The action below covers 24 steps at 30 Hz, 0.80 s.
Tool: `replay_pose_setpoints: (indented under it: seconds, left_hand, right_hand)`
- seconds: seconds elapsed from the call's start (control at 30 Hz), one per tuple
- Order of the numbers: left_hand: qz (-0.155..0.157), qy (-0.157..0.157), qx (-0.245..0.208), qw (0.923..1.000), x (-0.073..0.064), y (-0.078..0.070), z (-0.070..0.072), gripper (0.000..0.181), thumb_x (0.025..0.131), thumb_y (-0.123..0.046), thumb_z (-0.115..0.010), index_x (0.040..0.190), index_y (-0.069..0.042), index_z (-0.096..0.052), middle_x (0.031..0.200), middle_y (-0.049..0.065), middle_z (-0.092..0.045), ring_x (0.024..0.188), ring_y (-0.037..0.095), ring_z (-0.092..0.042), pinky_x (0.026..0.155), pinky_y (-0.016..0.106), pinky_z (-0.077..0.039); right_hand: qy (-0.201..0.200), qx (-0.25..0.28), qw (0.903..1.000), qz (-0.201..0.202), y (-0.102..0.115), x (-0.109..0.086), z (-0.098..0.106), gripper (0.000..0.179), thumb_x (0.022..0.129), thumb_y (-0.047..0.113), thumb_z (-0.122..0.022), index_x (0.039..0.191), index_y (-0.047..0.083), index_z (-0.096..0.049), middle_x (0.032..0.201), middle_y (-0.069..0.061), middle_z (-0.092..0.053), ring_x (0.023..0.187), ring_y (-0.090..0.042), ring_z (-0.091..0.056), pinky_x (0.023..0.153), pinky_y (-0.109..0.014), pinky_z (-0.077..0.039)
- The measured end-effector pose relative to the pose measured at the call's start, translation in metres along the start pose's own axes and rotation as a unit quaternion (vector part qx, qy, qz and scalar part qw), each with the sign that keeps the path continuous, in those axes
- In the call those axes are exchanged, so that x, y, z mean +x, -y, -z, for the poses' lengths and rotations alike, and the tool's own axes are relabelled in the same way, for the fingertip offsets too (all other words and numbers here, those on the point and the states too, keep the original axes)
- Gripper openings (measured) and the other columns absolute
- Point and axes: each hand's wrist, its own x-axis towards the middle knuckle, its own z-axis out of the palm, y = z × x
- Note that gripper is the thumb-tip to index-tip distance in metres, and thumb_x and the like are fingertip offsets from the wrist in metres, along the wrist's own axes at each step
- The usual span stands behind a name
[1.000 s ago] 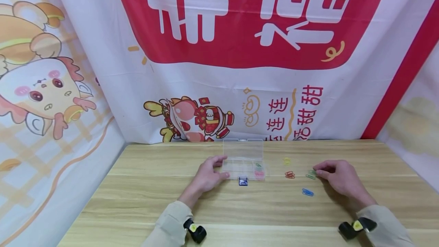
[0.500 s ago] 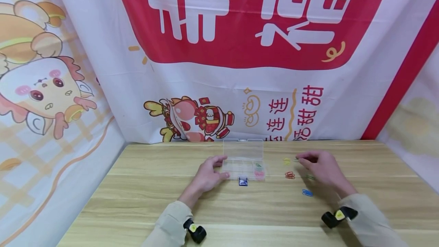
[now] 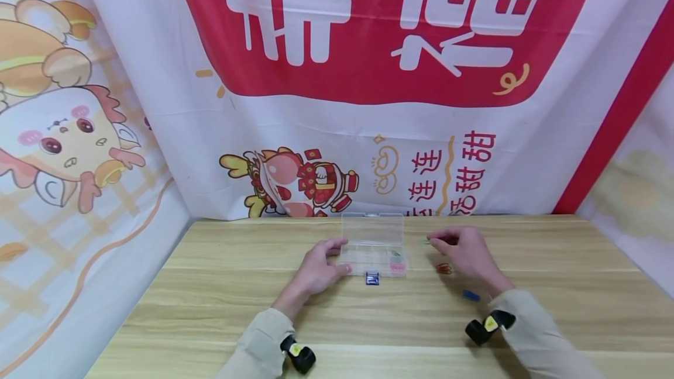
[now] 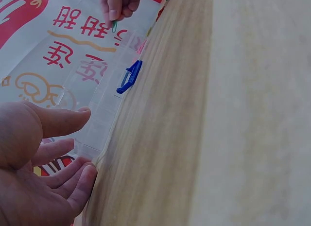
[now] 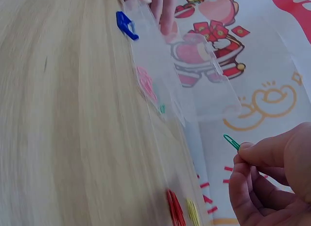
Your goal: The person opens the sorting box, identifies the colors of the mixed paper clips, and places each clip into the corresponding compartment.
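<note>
A clear plastic compartment box [image 3: 363, 256] stands with its lid raised and its blue latch [image 3: 372, 278] at the front. My left hand [image 3: 320, 268] holds the box's left end, thumb toward the front and fingers farther back. Pinched between thumb and forefinger of my right hand [image 3: 466, 248] is a green paper clip [image 5: 232, 141], held to the right of the box. Inside the box, a right-hand compartment holds green [image 3: 396, 254] and the one in front of it holds small pink pieces [image 3: 397, 266].
Red paper clips [image 3: 444, 269] lie right of the box, with blue paper clips [image 3: 471, 295] nearer me. Yellow paper clips [image 5: 193, 212] show in the right wrist view, hidden behind my right hand in the head view. A printed cloth [image 3: 295, 116] hangs behind the table.
My right hand has lifted the green paper clip from the small green group and carried it left and back, toward the box. My left hand has stayed on the box.
</note>
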Motion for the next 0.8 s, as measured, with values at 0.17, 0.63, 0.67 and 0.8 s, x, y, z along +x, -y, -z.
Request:
replay_pose_setpoints:
  seconds: [0.17, 0.63, 0.67, 0.8]
  left_hand:
    - [0.000, 0.000, 0.000, 1.0000, 0.000, 0.000, 0.000, 0.063, 0.091, -0.010, -0.081, 0.149, -0.012, -0.060, 0.148, 0.018, -0.059, 0.134, 0.033, -0.059, 0.110, 0.049, -0.055]
    - [0.004, 0.002, 0.003, 1.0000, 0.000, 0.001, -0.001, 0.064, 0.090, -0.011, -0.081, 0.150, -0.014, -0.059, 0.149, 0.017, -0.059, 0.134, 0.034, -0.059, 0.109, 0.050, -0.055]
    - [0.004, 0.002, 0.004, 1.0000, 0.000, 0.001, -0.001, 0.064, 0.090, -0.011, -0.081, 0.150, -0.014, -0.059, 0.149, 0.017, -0.059, 0.133, 0.033, -0.059, 0.109, 0.050, -0.055]
    - [0.004, 0.002, 0.003, 1.0000, 0.000, 0.001, -0.001, 0.064, 0.090, -0.012, -0.081, 0.150, -0.013, -0.059, 0.149, 0.018, -0.059, 0.133, 0.034, -0.059, 0.109, 0.050, -0.055]
  right_hand:
    - [-0.002, 0.015, 0.9999, -0.002, 0.006, 0.003, -0.012, 0.021, 0.103, 0.017, -0.069, 0.118, 0.006, -0.079, 0.107, -0.011, -0.077, 0.087, -0.019, -0.066, 0.065, -0.025, -0.057]
    - [0.005, 0.010, 0.9999, -0.006, 0.021, 0.011, -0.048, 0.015, 0.100, 0.012, -0.071, 0.111, 0.009, -0.081, 0.110, -0.009, -0.079, 0.096, -0.019, -0.068, 0.078, -0.027, -0.056]
    - [0.006, 0.009, 0.9999, -0.006, 0.022, 0.011, -0.049, 0.015, 0.100, 0.012, -0.071, 0.111, 0.009, -0.081, 0.110, -0.009, -0.079, 0.096, -0.019, -0.068, 0.078, -0.027, -0.057]
    - [0.006, 0.004, 1.0000, -0.002, 0.024, 0.012, -0.054, 0.015, 0.100, 0.011, -0.071, 0.111, 0.009, -0.081, 0.110, -0.009, -0.079, 0.096, -0.019, -0.068, 0.078, -0.028, -0.057]
